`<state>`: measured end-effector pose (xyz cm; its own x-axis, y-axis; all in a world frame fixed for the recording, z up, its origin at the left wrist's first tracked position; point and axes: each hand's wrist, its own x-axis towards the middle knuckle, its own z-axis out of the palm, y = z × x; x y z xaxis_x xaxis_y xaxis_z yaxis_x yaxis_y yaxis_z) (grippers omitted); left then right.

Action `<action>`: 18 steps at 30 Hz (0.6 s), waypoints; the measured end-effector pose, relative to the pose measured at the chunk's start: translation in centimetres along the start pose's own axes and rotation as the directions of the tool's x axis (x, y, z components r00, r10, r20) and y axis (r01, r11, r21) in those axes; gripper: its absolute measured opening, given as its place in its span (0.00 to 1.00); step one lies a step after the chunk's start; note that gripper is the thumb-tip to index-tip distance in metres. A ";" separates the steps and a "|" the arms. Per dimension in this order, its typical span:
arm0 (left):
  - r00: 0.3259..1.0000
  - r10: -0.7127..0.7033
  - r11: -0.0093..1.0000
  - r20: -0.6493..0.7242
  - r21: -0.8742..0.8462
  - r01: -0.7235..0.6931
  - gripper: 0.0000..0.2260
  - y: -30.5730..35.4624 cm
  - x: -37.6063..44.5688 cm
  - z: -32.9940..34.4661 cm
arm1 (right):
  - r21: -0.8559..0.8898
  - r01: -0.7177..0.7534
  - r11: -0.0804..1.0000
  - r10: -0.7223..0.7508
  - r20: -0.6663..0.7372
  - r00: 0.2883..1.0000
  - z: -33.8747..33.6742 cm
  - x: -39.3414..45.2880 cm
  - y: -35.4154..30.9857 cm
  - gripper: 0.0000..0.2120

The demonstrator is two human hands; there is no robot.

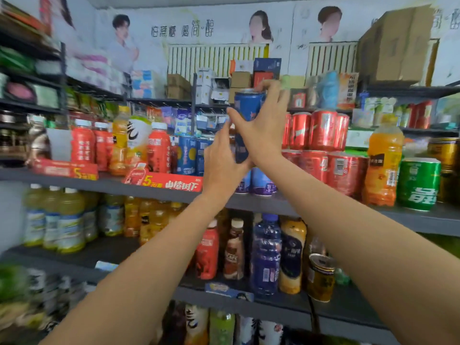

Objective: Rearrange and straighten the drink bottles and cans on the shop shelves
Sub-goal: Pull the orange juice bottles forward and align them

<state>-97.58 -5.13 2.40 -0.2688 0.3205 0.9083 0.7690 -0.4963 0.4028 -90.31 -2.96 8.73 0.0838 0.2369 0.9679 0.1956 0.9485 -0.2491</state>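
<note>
Your right hand (261, 125) is wrapped around the top blue can (249, 105) at centre frame, thumb on its left side, fingers over the rim. Your left hand (221, 160) is pressed against the blue can below (240, 150), steadying it; its fingers look curled onto the can, though blur and the right wrist hide how firm the grip is. The two cans seem to form a stack on the lower blue cans (260, 181), which stand on the middle shelf (154, 189).

As for progress, you look to be partway through. To the right, the red cans (321, 145) are stacked in two tiers and fairly even, and the green can (418, 184) and orange bottle (384, 160) stand upright at the shelf edge. To the left, the red bottles (83, 144) stand in a row, labels forward. The blue stack is the one in hand, and I judge it not yet settled. On the lower shelf (286, 303), the mixed bottles at centre look crowded, and a gold can (321, 277) at lower right leans, so that level probably needs work.

The top can is a tall slim cylinder, glossy blue with a silver lid, standing upright. Smooth metal like that slides easily, and a tall stack may topple if the cans sit off-centre.
</note>
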 end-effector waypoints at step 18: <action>0.839 0.055 0.666 0.542 0.606 -0.435 0.24 -14.9 10.9 -10.1 | -0.548 -0.030 0.836 0.328 0.455 0.828 14.9 1.9 1.1 0.28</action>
<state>-117.82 -2.43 7.47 0.1305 0.6788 0.7226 0.9807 0.0188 -0.1948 -104.49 1.72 10.79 -0.3109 0.6030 0.7346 0.6965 0.6705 -0.2555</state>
